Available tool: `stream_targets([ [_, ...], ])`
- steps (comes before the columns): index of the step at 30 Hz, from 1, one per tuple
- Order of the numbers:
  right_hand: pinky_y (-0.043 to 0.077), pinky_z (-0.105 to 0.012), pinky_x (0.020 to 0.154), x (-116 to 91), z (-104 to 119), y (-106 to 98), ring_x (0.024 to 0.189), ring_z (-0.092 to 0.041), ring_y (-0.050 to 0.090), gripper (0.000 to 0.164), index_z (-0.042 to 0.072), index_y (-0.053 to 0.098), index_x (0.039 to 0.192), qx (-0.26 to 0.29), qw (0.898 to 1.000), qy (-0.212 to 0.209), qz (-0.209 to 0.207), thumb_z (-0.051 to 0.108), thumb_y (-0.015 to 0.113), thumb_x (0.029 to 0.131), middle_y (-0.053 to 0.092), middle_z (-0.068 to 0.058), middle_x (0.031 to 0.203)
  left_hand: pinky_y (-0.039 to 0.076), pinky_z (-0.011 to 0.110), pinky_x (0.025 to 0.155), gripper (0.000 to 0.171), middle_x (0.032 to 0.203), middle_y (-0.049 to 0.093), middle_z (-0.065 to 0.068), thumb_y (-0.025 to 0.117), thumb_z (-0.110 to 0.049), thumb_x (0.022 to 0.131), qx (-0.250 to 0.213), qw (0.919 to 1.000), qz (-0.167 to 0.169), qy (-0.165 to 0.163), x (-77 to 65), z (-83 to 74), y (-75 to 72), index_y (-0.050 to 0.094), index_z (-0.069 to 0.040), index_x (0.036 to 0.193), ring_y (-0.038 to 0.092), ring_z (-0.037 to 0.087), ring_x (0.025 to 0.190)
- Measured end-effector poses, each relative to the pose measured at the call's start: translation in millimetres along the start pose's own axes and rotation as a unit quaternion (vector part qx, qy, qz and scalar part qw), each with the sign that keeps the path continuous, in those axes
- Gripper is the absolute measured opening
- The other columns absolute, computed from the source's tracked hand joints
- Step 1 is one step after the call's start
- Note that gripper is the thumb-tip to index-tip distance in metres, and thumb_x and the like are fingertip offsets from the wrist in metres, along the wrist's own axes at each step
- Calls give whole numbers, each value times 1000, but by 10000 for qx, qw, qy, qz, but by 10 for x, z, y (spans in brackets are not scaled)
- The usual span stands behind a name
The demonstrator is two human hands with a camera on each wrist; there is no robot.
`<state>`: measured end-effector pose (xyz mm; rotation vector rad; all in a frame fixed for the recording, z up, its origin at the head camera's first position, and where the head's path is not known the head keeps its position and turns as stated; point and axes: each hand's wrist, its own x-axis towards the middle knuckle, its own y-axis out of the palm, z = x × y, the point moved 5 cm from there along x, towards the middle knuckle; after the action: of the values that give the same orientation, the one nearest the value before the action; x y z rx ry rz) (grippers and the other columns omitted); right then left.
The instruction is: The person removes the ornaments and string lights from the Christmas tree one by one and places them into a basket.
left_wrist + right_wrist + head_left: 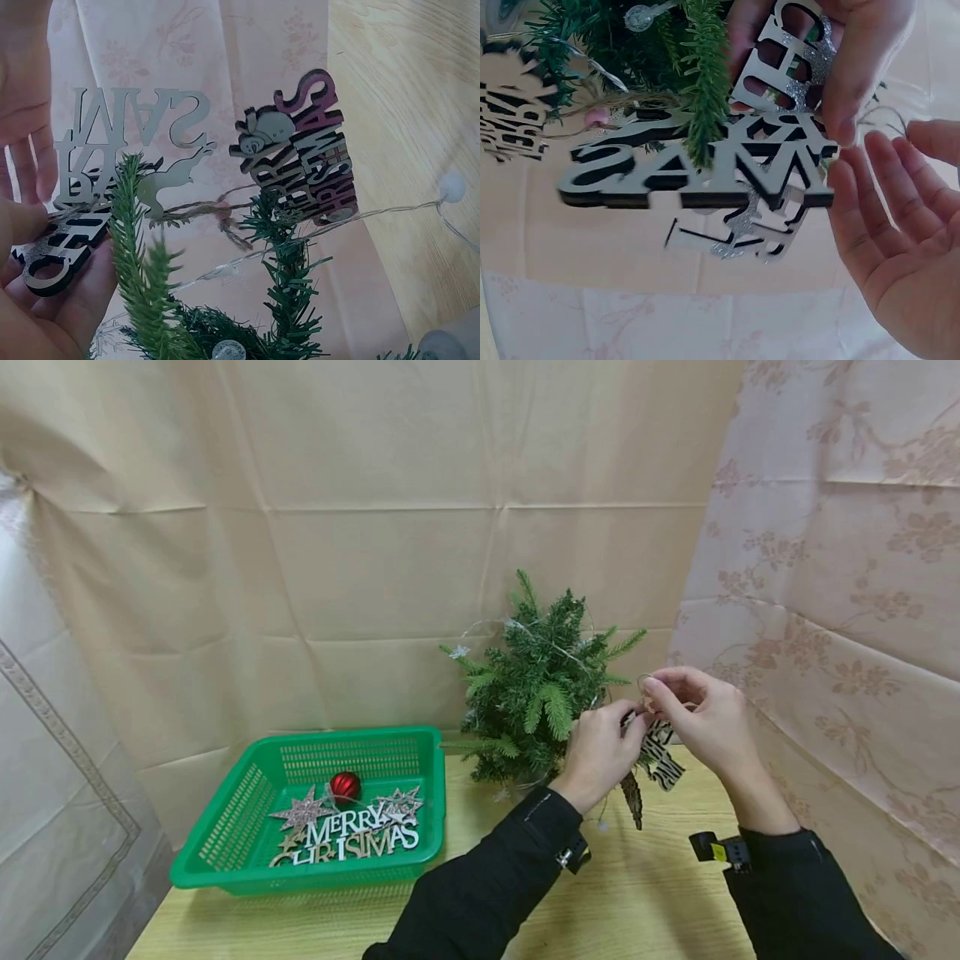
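Note:
My left hand (603, 743) is at the right side of a small artificial Christmas tree (551, 693), gripping a wooden letter ornament (697, 176) with white faces, dark edges and silver glitter. Just beyond it, my right hand (701, 714) pinches a thin twine loop (885, 112) between thumb and fingertips. A green branch tip (131, 225) overlaps the letters in both wrist views. Another letter ornament (322, 142), with pinkish letters and a small animal figure, hangs beside the tree on twine with a bead. Part of the gripped ornament is hidden behind my fingers.
Left of the tree stands a green plastic basket (442, 793). It holds a red bauble (345, 787), glittery stars (302, 812) and a Merry Christmas sign (352, 839). A wire light string (555, 645) winds round the tree. Cloth hangs behind and at both sides of the wooden table (600, 910).

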<state>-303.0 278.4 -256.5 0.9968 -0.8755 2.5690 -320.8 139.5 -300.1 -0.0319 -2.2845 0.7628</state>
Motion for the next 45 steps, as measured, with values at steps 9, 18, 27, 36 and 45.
stream_targets([
  [9, 55, -15, 72, -454, -683, -132, 85, -5, 66, 26, 2, 67, 121, 1252, 9762, 1512, -922, 20, 63, 102, 69, 6, 99, 42, 10, 60, 25, 99, 77, -3, 59, -30, 105, 86, 9999, -89, 107, 13, -37, 9, 76, -14, 114, 56, -6, 60],
  [18, 55, -23, 85, -925, -1158, 380, 102, 8, 57, 52, -13, 49, 142, 1329, 9583, 1939, 1625, 27, 52, 108, 54, -24, 137, 37, 10, 53, 25, 94, 77, -5, 59, -30, 105, 178, 9995, -25, 261, 30, -111, 42, 76, -15, 116, 46, -7, 50],
  [27, 42, -49, 101, -987, -1086, 512, 123, 4, 44, 44, -2, 59, 138, 1470, 9646, 1608, 1486, 27, 59, 105, 59, 7, 135, 41, 9, 60, 25, 99, 77, -5, 60, -32, 104, 178, 9990, -46, 401, 44, -132, 52, 76, -16, 114, 67, 0, 73],
  [36, 44, -42, 101, -955, -1147, 618, 116, 6, 49, 41, -8, 63, 128, 1415, 9630, 1813, 1405, 26, 59, 106, 66, -6, 126, 35, 10, 52, 24, 82, 73, -7, 60, -30, 104, -13, 9977, 225, 644, 53, -147, 60, 76, -14, 113, 45, -5, 49],
  [45, 47, -13, 79, -871, -1159, 551, 95, 8, 57, 34, -9, 60, 126, 1263, 9698, 2020, 528, 19, 53, 107, 61, 26, 97, 29, 14, 44, 22, 65, 62, -11, 61, -29, 104, 171, 9979, 318, 541, 67, -148, 59, 76, -15, 112, 31, -1, 38],
])
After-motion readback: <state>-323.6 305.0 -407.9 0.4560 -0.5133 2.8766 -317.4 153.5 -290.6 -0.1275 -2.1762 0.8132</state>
